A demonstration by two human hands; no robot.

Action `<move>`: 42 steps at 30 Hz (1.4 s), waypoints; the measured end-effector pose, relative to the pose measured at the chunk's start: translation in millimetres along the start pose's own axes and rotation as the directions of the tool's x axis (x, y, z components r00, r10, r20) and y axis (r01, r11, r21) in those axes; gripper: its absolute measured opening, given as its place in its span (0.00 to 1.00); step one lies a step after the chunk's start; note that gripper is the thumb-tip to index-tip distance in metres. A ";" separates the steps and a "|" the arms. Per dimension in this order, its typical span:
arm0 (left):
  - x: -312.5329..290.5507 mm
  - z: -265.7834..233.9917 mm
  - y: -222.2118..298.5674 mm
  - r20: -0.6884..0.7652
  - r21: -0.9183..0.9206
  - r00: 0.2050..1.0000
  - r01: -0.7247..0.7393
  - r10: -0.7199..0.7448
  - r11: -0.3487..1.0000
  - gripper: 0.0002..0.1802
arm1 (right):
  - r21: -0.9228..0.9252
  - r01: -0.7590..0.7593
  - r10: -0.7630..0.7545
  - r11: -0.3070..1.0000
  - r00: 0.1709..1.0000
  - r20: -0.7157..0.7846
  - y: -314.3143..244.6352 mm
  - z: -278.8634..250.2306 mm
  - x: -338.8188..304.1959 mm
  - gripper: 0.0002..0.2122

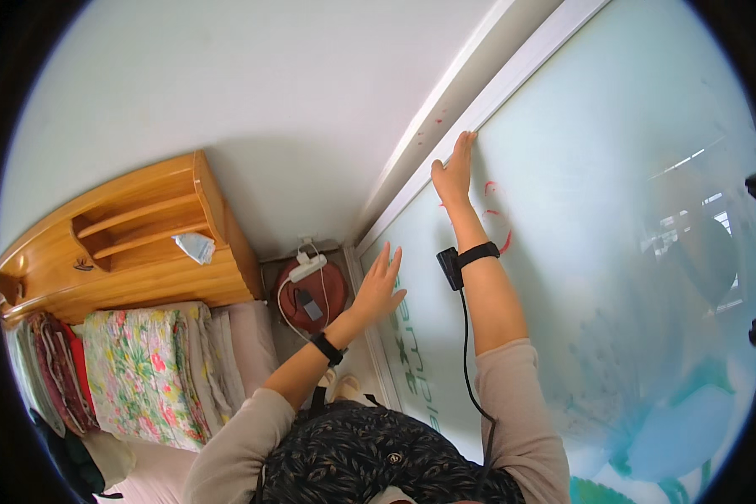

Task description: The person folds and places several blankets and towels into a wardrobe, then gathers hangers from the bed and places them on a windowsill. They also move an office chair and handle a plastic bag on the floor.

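A large frosted glass panel (pixel 588 210) with a white frame (pixel 512 88) fills the right side, like a sliding door. My right hand (pixel 455 172) rests against the inner edge of that frame, fingers stretched upward and thumb apart. Lower and to the left, my left hand (pixel 380 290) is raised with its fingers spread, near the panel's lower end; it holds nothing. Whether its fingertips touch the glass I cannot tell. Red marks (pixel 502 227) show on the glass beside my right forearm. A black strap with a small box (pixel 450 269) and a cable is on my right wrist.
At left stands a wooden headboard with shelves (pixel 143 227), a white packet (pixel 195 247) on it. Folded floral bedding (pixel 143 361) lies on the bed. In the corner, a white power strip (pixel 307 269) and a dark charger (pixel 309 307) sit on a round red stool (pixel 334 281).
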State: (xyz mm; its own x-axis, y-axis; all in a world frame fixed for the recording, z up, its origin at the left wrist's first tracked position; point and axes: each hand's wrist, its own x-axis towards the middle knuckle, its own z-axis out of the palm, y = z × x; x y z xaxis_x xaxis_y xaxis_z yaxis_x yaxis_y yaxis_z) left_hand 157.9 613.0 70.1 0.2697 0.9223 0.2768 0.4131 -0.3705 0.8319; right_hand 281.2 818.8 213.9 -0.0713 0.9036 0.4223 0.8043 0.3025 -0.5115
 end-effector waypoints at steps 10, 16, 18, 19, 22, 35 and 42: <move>-14.2 -28.6 -3.1 -0.015 0.006 0.999 0.037 -0.037 0.999 0.51 | 0.053 0.033 -0.030 0.998 0.997 -0.067 21.5 19.7 15.1 0.39; -3.8 -13.1 28.3 0.067 -0.028 0.997 -0.038 0.040 0.999 0.50 | 0.138 -0.083 0.062 0.987 0.986 0.155 25.5 -16.4 10.3 0.36; -1.1 2.2 37.8 0.122 -0.028 0.985 -0.115 0.118 0.993 0.49 | 0.113 -0.105 0.084 0.988 0.980 0.178 8.4 -25.1 -19.7 0.33; -0.9 13.4 41.3 0.150 -0.011 0.971 -0.186 0.185 0.983 0.47 | 0.122 -0.083 0.062 0.989 0.985 0.163 -0.7 -30.3 -48.2 0.31; -4.0 53.1 43.1 0.355 -0.070 0.828 -0.438 0.433 0.896 0.32 | 0.196 0.058 -0.113 0.979 0.954 0.279 -20.4 -58.2 -168.7 0.31; -111.6 204.4 170.5 0.863 -0.480 -0.187 -0.594 0.470 0.646 0.31 | 0.291 -0.818 0.864 0.496 0.500 -0.067 -37.1 -265.2 -631.5 0.24; -222.0 270.7 257.6 0.697 -0.715 -0.621 -0.569 0.359 0.406 0.30 | 0.364 -0.860 0.933 0.356 0.346 -0.097 -138.1 -251.2 -778.0 0.25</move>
State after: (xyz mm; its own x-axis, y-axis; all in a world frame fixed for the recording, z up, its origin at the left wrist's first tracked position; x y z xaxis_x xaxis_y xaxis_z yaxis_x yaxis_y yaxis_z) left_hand 439.9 283.0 92.8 0.5873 -0.7819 -0.2089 -0.6080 -0.5966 0.5239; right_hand 373.8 -2.1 143.9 0.7830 0.5654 -0.2593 0.1330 -0.5593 -0.8182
